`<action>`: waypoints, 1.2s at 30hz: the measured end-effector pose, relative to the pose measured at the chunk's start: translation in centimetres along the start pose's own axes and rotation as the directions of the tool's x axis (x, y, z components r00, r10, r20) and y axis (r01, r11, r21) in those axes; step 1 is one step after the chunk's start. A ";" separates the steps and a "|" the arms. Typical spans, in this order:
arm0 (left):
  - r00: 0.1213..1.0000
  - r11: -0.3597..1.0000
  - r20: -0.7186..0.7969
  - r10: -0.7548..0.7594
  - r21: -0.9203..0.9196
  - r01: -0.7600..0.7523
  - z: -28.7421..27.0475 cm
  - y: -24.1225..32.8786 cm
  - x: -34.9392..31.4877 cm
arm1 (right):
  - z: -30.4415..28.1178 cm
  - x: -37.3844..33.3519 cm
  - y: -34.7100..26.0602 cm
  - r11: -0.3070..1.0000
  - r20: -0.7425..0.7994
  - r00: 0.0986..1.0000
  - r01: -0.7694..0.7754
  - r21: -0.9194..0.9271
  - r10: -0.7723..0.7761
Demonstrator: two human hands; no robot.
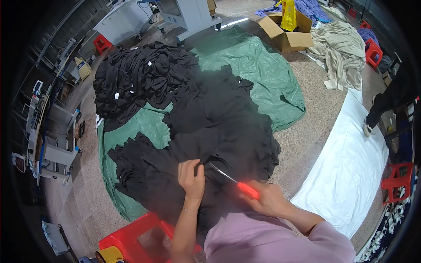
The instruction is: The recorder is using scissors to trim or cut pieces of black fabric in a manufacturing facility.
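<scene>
Black cloth [210, 118] spreads in a large heap across the middle and over my lap. At its near part, my left hand [191, 179] is closed with bent fingers on a fold of this cloth. My right hand [266, 198], just to the right, is wrapped round the red handle of a tool [248, 190] with a slim metal shaft. The shaft slants up and left, its tip against the black cloth close to my left fingers. Whether the tool is scissors or a single blade I cannot tell.
Green sheeting [250, 57] lies under the cloth. A second black garment pile [140, 79] is at far left. A red stool [127, 236] stands near left, white sheeting [342, 175] at right. Beyond are a cardboard box [298, 40], beige cloth [337, 48] and a person's leg [386, 103].
</scene>
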State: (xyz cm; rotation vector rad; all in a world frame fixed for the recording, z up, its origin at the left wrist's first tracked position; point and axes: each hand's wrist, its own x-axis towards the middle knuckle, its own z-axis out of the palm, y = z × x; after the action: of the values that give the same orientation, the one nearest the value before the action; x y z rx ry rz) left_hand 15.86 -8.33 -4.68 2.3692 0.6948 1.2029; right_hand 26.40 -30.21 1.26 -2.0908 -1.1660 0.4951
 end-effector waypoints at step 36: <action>0.977 0.988 0.200 0.070 -0.149 -0.041 2.4 1.6 2.5 | -0.6 -0.3 2.0 0.988 -0.029 0.988 -0.150 -0.021 0.150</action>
State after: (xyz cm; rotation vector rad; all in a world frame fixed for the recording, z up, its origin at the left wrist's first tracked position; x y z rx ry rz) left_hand 19.49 -8.41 -3.61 2.3609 0.4616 0.9771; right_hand 27.79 -31.44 0.22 -2.2089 -1.0075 0.5226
